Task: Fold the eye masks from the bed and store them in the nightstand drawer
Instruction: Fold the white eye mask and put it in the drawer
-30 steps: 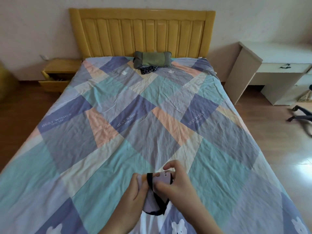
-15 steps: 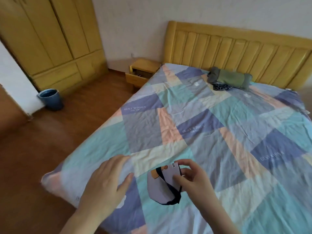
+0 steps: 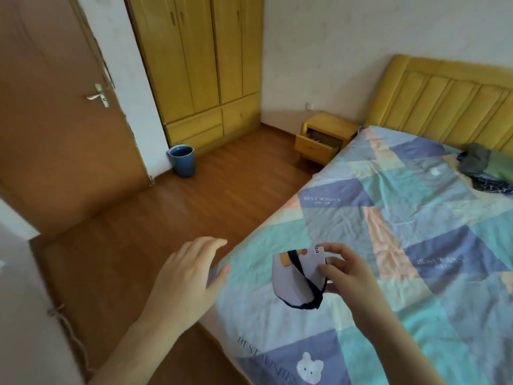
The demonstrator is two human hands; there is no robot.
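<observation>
My right hand (image 3: 344, 273) pinches a folded pale lilac eye mask (image 3: 295, 276) with a dark strap, held above the near left corner of the patchwork bed (image 3: 402, 218). My left hand (image 3: 186, 276) hovers beside it, fingers spread and holding nothing, over the bed's edge. The yellow nightstand (image 3: 329, 134) stands at the far side by the headboard, its drawer (image 3: 316, 144) pulled open with something dark inside. A dark patterned cloth (image 3: 491, 183) lies near the pillow; I cannot tell what it is.
Wooden floor (image 3: 166, 218) runs between the bed and a brown door (image 3: 61, 112) on the left. A blue bucket (image 3: 181, 159) sits by the yellow wardrobe (image 3: 205, 68). A grey-green pillow (image 3: 485, 159) lies by the headboard (image 3: 449, 98).
The view has swung left from the bed toward the floor, door and nightstand. My left hand let go of the mask and spread open; the right hand keeps the folded mask.
</observation>
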